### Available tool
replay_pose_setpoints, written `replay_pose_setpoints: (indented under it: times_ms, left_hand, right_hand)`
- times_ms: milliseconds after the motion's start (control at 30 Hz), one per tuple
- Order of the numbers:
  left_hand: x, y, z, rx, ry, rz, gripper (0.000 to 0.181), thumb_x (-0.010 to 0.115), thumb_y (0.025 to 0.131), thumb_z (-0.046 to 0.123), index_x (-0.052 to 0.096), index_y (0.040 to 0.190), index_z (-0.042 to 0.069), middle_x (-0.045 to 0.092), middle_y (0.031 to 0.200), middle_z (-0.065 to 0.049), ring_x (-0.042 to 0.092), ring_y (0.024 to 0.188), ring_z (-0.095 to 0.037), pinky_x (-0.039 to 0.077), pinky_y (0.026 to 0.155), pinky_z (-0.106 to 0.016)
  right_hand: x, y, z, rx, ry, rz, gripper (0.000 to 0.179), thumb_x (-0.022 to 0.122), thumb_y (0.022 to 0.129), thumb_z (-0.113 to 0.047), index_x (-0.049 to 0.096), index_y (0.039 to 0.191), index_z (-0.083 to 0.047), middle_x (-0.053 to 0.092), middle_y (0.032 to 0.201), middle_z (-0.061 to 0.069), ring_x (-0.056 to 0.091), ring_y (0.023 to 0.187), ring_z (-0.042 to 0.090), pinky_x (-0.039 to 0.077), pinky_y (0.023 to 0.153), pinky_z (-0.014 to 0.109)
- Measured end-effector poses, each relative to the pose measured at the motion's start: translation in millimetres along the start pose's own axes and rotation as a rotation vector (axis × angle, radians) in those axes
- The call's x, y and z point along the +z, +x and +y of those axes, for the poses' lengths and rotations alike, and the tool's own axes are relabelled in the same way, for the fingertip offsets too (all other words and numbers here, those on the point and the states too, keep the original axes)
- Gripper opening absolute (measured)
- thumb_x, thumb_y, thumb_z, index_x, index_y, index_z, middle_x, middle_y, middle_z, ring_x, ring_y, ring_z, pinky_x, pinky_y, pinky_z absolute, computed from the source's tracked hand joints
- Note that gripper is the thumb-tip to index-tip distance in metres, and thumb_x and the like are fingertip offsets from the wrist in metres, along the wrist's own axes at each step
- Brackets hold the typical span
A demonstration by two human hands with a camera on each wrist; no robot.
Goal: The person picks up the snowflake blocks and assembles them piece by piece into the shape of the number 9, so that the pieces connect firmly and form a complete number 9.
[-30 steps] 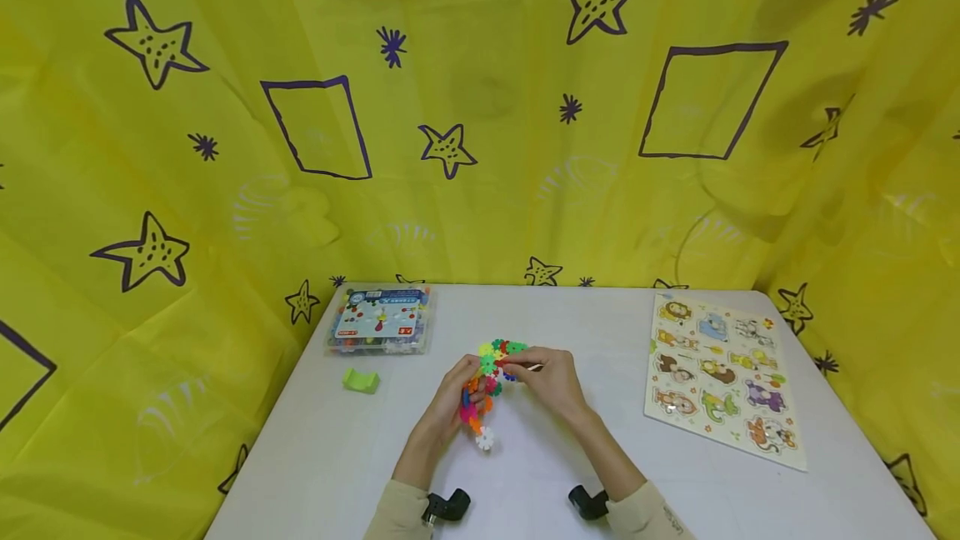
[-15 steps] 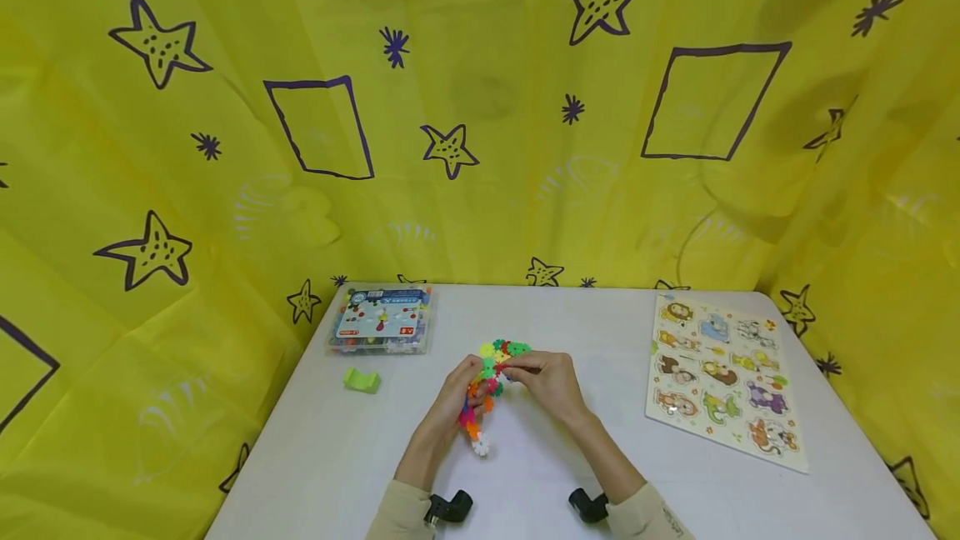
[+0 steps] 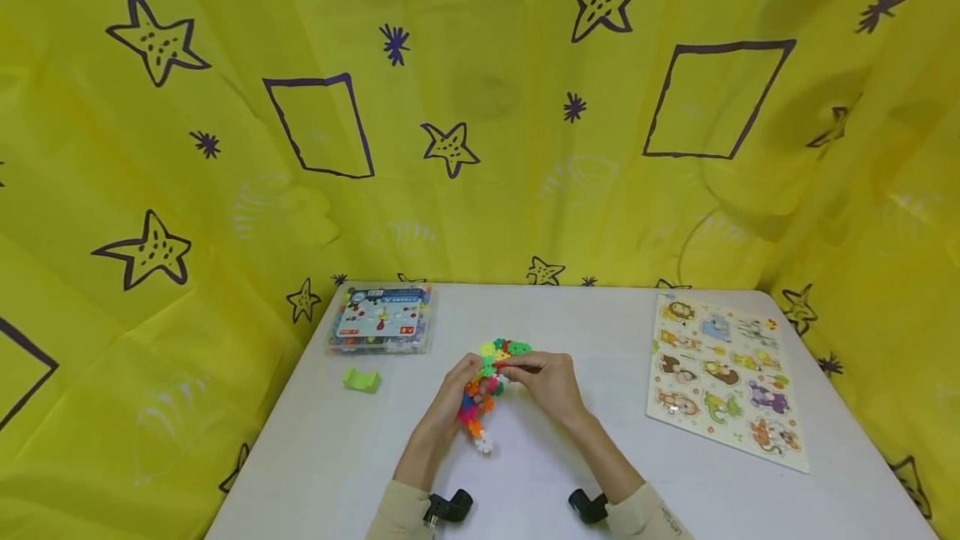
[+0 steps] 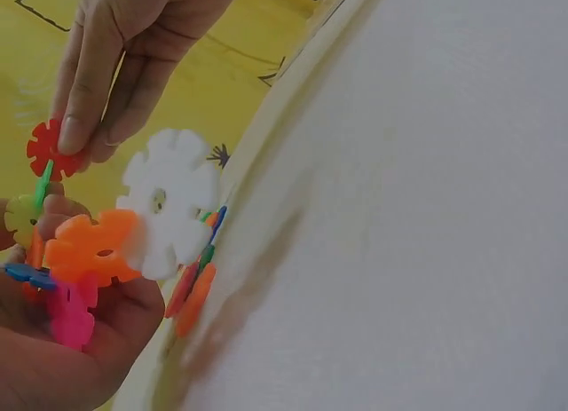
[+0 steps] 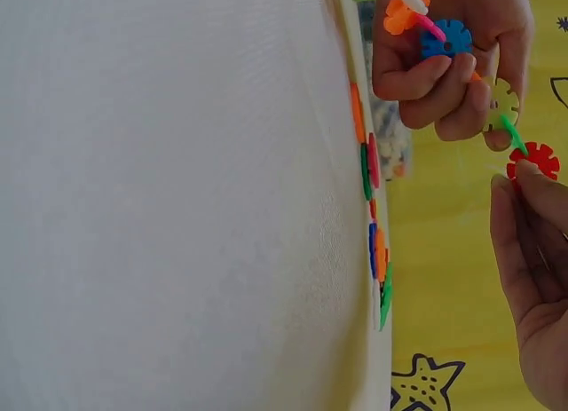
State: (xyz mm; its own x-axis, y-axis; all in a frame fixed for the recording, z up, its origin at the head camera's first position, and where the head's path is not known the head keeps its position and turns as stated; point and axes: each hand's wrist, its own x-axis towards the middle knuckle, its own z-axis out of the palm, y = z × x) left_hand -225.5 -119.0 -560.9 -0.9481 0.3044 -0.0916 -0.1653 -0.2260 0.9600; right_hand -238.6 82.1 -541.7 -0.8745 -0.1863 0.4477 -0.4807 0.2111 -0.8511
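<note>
My left hand (image 3: pixel 447 398) grips a chain of slotted plastic snowflake discs, its fingers curled round the middle. A white disc (image 4: pixel 169 202) hangs at the chain's near end, followed by an orange disc (image 4: pixel 93 249), a pink disc (image 4: pixel 73 313) and a blue disc (image 5: pixel 446 38). At the other end, a yellow disc (image 5: pixel 504 105) sits by the left fingertips with a green disc (image 4: pixel 43 185) standing out from it. Between thumb and fingers, my right hand (image 3: pixel 555 386) pinches a red disc (image 5: pixel 541 159), its edge meeting the green disc.
Several loose discs (image 3: pixel 517 348) lie on the white table (image 3: pixel 570 315) just beyond the hands. At the back left stands a clear plastic box (image 3: pixel 381 319) with a printed label, a light green block (image 3: pixel 362 380) in front of it. An animal puzzle board (image 3: pixel 720 373) lies at right.
My right fingertips have shifted slightly left with the red disc, toward the left hand. The white end of the chain has swung a little. The grip of both hands stays the same.
</note>
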Motion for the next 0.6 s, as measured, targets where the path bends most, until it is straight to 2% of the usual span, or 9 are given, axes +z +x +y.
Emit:
replay_pose_setpoints:
  times_ms: [100,333,467,600]
  left_hand:
    - [-1.9,1.1,1.0,0.029,-0.002,0.011,0.022,0.044,0.113,0.029,0.053,0.098,0.015,0.051,0.079,-0.002,0.047,0.07,-0.014,0.041,0.065,-0.025]
    - [-1.0,0.8,2.0,0.03,-0.036,0.037,0.024,0.043,0.113,0.021,0.055,0.094,0.012,0.057,0.083,-0.005,0.052,0.073,-0.015,0.044,0.067,-0.025]
    - [-1.0,-0.6,3.9,0.033,-0.022,0.043,0.018,0.043,0.112,0.017,0.055,0.103,0.007,0.057,0.085,-0.005,0.053,0.074,-0.015,0.046,0.07,-0.026]
    - [-1.5,-0.9,3.3,0.02,-0.034,0.06,0.017,0.041,0.111,0.012,0.053,0.116,0.001,0.06,0.086,-0.005,0.054,0.074,-0.016,0.047,0.072,-0.027]
  right_hand:
    - [-1.6,2.5,0.8,0.042,-0.032,-0.003,0.015,0.083,0.084,0.002,0.082,0.099,-0.001,0.079,0.09,0.009,0.077,0.075,0.019,0.06,0.064,0.025]
    - [-10.0,11.7,9.0,0.139,-0.337,-0.099,0.021,0.088,0.083,-0.009,0.082,0.103,-0.006,0.079,0.098,0.007,0.073,0.081,0.018,0.057,0.065,0.027]
    - [-9.0,18.5,11.2,0.226,-0.45,-0.191,0.024,0.087,0.085,-0.013,0.082,0.108,-0.009,0.075,0.104,0.005,0.07,0.084,0.017,0.057,0.068,0.033]
    - [-4.4,21.9,15.0,0.231,-0.596,-0.283,0.031,0.087,0.084,-0.014,0.08,0.114,-0.007,0.07,0.103,0.006,0.068,0.089,0.022,0.058,0.075,0.041]
